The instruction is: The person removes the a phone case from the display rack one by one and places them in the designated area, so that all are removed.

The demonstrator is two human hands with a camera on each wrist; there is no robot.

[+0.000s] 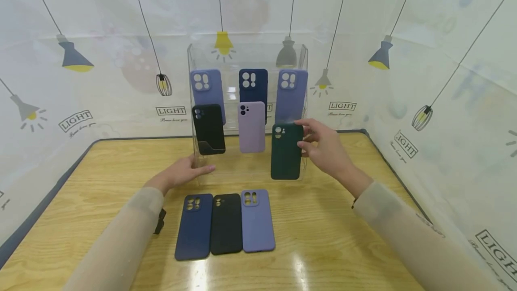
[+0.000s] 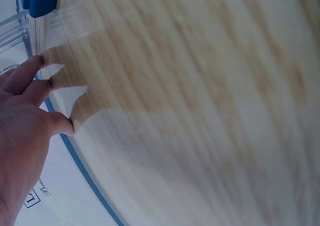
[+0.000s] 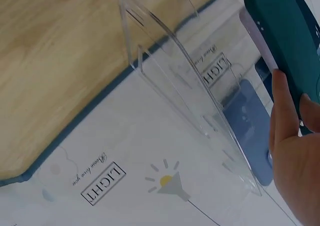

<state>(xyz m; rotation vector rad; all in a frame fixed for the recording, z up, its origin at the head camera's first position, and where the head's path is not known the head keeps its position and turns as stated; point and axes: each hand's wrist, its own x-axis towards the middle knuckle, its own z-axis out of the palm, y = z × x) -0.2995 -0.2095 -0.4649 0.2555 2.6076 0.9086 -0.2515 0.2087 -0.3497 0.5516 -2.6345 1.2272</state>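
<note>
My right hand [image 1: 323,147] pinches a dark green phone case [image 1: 286,152] by its right edge, upright in front of the clear display stand [image 1: 304,59]. In the right wrist view, the thumb and fingers lie on either side of the green case [image 3: 285,41]. My left hand [image 1: 181,174] is low by the stand's left side, thumb stretched out to the right. The left wrist view shows this hand [image 2: 25,106] with fingers extended near the stand's base; firm contact with the stand is unclear. On the stand's lower tier are a black case [image 1: 210,131] and a light purple case [image 1: 251,127].
The stand's upper tier holds a lavender case [image 1: 207,89], a navy case [image 1: 253,91] and another lavender case [image 1: 291,95]. Before the stand, a navy case [image 1: 194,232], a black case [image 1: 227,228] and a lavender case [image 1: 258,226] lie side by side on the wooden table [image 1: 343,246].
</note>
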